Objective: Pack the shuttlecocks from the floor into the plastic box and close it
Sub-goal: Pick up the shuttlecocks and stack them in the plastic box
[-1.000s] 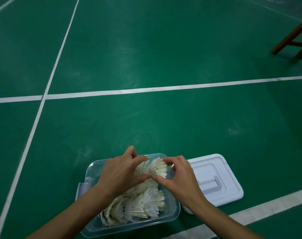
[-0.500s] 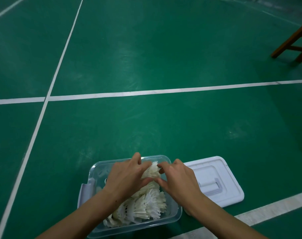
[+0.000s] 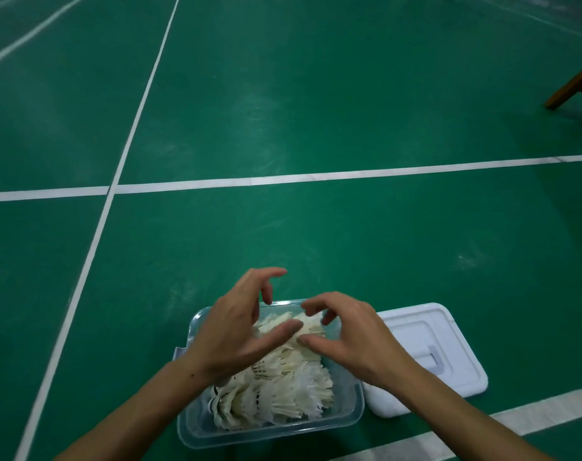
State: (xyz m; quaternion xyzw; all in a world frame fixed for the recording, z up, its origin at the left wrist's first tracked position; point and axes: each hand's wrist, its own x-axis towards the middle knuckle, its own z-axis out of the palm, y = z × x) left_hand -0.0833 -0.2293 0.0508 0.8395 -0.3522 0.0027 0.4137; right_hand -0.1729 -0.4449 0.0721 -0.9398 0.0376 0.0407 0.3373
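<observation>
Both bare forearms come in from the bottom corners of the frame and meet over the plastic box [image 3: 349, 407] at lower centre. The left hand [image 3: 231, 331] hangs above the box's left half with its fingers spread and loosely arched – thumb stretched toward the middle, index raised past the far rim – and nothing held between them. The right hand [image 3: 349, 334] mirrors it over the right half, fingers curved downward in a relaxed claw, thumb lying close over the top of the pile; it grips nothing that can be seen, though whether the thumb touches the feathers is hard to say.

The shuttlecocks [image 3: 283, 390] fill the clear box in a white heap, feather skirts fanned toward the lower right. The white lid [image 3: 449, 341] lies flat on the floor just beside the box, on its right, so the box is uncovered.

The floor [image 3: 316, 94] is a green court surface crossed by white lines [image 3: 283, 179] – one running across mid-frame, another slanting down the left. A wooden leg [image 3: 572, 84] shows at the upper right edge
</observation>
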